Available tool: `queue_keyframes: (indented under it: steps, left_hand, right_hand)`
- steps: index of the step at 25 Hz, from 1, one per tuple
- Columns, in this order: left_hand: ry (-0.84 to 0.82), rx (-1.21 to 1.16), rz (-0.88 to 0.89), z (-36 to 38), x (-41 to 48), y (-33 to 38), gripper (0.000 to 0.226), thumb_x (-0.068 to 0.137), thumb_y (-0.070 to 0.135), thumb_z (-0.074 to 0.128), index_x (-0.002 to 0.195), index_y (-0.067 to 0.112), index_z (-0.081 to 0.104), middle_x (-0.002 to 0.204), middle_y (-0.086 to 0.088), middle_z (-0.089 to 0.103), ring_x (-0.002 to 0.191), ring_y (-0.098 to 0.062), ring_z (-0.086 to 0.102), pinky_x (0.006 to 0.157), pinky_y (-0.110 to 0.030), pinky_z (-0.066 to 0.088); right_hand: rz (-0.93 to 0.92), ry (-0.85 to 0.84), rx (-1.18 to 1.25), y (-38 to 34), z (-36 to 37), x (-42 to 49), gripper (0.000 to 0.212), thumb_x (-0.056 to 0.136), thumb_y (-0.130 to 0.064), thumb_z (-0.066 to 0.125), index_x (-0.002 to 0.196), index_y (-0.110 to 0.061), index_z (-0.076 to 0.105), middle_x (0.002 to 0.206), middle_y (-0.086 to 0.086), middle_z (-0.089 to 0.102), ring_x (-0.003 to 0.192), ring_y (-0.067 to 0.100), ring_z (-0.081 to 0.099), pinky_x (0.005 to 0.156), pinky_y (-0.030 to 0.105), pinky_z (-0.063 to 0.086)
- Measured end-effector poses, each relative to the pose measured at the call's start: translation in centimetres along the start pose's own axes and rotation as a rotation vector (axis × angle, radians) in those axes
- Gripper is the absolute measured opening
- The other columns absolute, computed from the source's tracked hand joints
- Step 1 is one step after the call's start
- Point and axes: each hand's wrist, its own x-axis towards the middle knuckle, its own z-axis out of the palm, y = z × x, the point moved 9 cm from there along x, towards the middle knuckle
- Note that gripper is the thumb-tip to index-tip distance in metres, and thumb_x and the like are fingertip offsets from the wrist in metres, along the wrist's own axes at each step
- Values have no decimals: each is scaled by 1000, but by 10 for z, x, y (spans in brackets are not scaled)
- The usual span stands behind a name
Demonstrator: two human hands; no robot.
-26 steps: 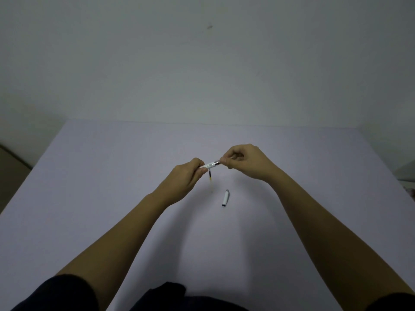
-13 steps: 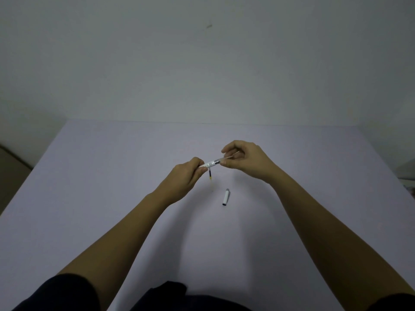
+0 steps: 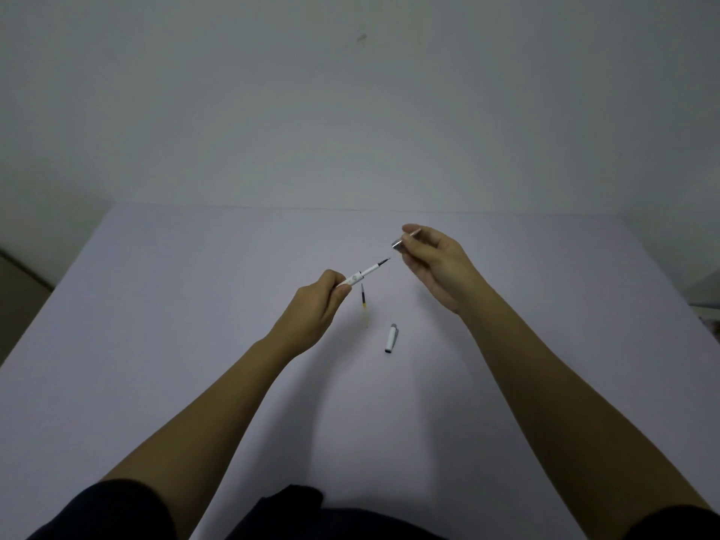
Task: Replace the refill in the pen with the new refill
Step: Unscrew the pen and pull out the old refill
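Note:
My left hand (image 3: 317,305) grips the white pen barrel (image 3: 360,273), which points up and to the right with the dark tip of its refill (image 3: 383,261) sticking out of the open end. My right hand (image 3: 432,259) holds the grey front section of the pen (image 3: 403,240), pinched between thumb and fingers, a short way up and to the right of the barrel. A loose refill (image 3: 363,302) with a dark and yellow end lies on the table just below the barrel. The white pen cap (image 3: 390,338) lies to the right of that refill.
The work goes on over a pale lilac table (image 3: 156,344) that ends at a plain wall. Floor shows past the table's left edge, and some small items sit beyond its right edge (image 3: 713,317). My dark clothing fills the bottom of the view.
The two pen parts were joined between my hands. My right hand has pulled the front section off and moved up and right; the refill tip now shows bare from the barrel.

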Motion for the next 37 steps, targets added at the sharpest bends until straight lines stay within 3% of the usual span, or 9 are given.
queue_keyframes:
  steps: [4, 7, 11, 13, 18, 24, 29, 33, 37]
  left_hand:
    - [-1, -35, -90, 13, -8, -23, 17, 98, 38, 34, 84, 30, 42, 61, 6, 45, 50, -9, 36, 48, -24, 30]
    - [2, -57, -158, 21, 1, -41, 19, 98, 37, 35, 84, 28, 43, 61, 6, 46, 49, -9, 36, 48, -23, 31]
    - [23, -64, -157, 17, 1, -38, 19, 98, 36, 35, 85, 24, 44, 61, 6, 47, 50, -10, 37, 47, -23, 31]
    - [25, -65, -156, 16, 6, -34, 20, 98, 36, 35, 85, 24, 44, 61, 6, 46, 49, -9, 36, 47, -21, 31]
    - [35, -84, -151, 12, 16, -27, 21, 98, 37, 36, 84, 25, 44, 59, 7, 45, 48, -8, 35, 45, -17, 31]
    - [32, -88, -160, 12, 19, -31, 20, 98, 35, 36, 85, 22, 44, 60, 7, 45, 50, -10, 36, 47, -23, 30]
    - [29, -81, -152, 12, 15, -29, 20, 98, 35, 36, 85, 22, 44, 58, 8, 43, 49, -9, 35, 47, -23, 29]
    - [33, -93, -147, 10, 13, -27, 20, 98, 36, 36, 84, 23, 44, 58, 8, 43, 49, -9, 34, 47, -23, 29]
    - [49, -98, -143, 10, 15, -23, 21, 98, 37, 35, 83, 24, 43, 58, 7, 43, 47, -7, 33, 46, -22, 28]
  right_hand:
    - [28, 204, 237, 30, -38, 8, 12, 88, -6, 59, 96, -14, 62, 72, -7, 72, 75, 2, 68, 70, 10, 53]
    - [144, 322, -1, 74, -61, 19, 14, 83, -7, 65, 98, -6, 64, 71, -3, 71, 74, 6, 64, 66, 12, 53]
    - [267, 482, -441, 131, -85, -6, 29, 77, -13, 73, 103, -2, 67, 89, 8, 69, 79, 16, 61, 80, 26, 50]
    - [268, 484, -612, 145, -88, -13, 28, 75, -17, 75, 99, -6, 68, 91, 10, 71, 81, 18, 64, 79, 26, 48]
    - [287, 504, -756, 159, -94, -12, 26, 76, -15, 74, 98, -2, 68, 97, 17, 73, 92, 28, 68, 84, 34, 51]
    - [314, 474, -809, 170, -94, -8, 27, 78, -14, 72, 102, -4, 67, 100, 14, 72, 96, 26, 65, 78, 26, 45]
    - [301, 461, -827, 171, -94, -9, 27, 79, -16, 71, 103, -3, 67, 103, 16, 71, 99, 27, 64, 86, 32, 48]
    - [267, 480, -829, 155, -91, -7, 28, 82, -20, 68, 104, -4, 66, 104, 16, 70, 99, 27, 63, 82, 25, 43]
    - [70, 486, -725, 105, -63, 4, 18, 84, -20, 65, 98, -10, 69, 95, 11, 72, 88, 22, 66, 69, 10, 43]
